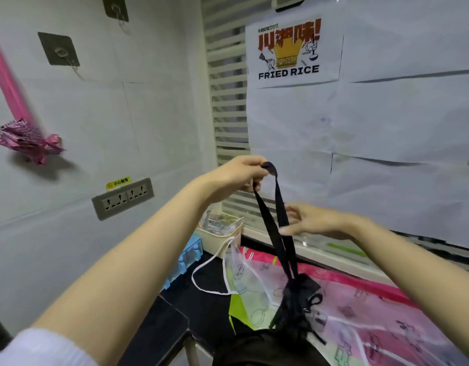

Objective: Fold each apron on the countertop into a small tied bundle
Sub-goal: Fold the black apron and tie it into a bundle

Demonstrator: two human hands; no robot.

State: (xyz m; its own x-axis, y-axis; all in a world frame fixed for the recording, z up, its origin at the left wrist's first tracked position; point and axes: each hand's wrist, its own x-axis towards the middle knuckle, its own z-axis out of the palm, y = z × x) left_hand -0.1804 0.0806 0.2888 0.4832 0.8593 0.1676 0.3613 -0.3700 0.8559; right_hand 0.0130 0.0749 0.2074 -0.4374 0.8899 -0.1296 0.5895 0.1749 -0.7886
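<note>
A black apron bundle (298, 305) hangs in the air from its black neck strap (277, 207). My left hand (241, 175) pinches the top of the strap loop, held high in front of the wall. My right hand (310, 220) is beside the two strap lengths lower down, fingers spread and touching them. Below, a translucent white apron with cartoon print and white ties (244, 276) lies flat on the dark countertop (209, 302), overlapping a pink printed apron (381, 313). A pink apron bundle (27, 140) hangs on the left wall from its pink strap.
Adhesive hooks (59, 50) and a socket strip (122, 198) are on the left wall. A cream box of small packets (220, 231) and a blue container (186, 257) stand at the counter's back corner. Papers cover the window, one reading FRIED RICE (289, 52).
</note>
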